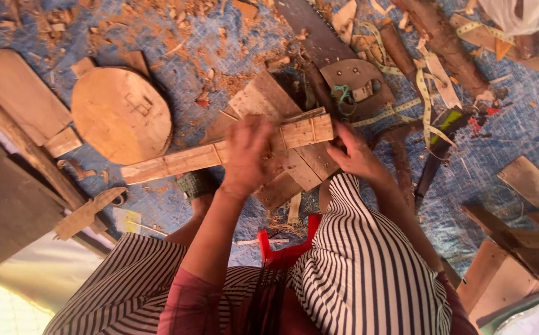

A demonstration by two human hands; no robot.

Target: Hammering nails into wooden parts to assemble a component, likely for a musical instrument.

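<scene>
Now, two hands on one long wooden slat [220,152] that runs slightly uphill from lower left to upper right, just above the knees in striped cloth. Left hand [248,158] lies over the slat's middle, fingers curled down across it, gripping it from the top. Right hand [356,155] sits at the slat's right end, fingers bent toward the end face; whether it pinches the wood or a small tool, I cannot tell. Under the slat lie several flat boards [282,105], overlapping, resting on a blue tarp [530,124] strewn with shavings. One round wooden disc [120,115] lies left, just above the slat's free end, near but apart from it. One paddle-shaped board [21,93] lies further left. One saw [331,49] lies above the right hand, its handle close by. One yellow tape measure [424,99] snakes over branches [443,37] at upper right. One bare foot [198,186] sits beneath the slat. Open tarp shows far right; the left side is crowded.
</scene>
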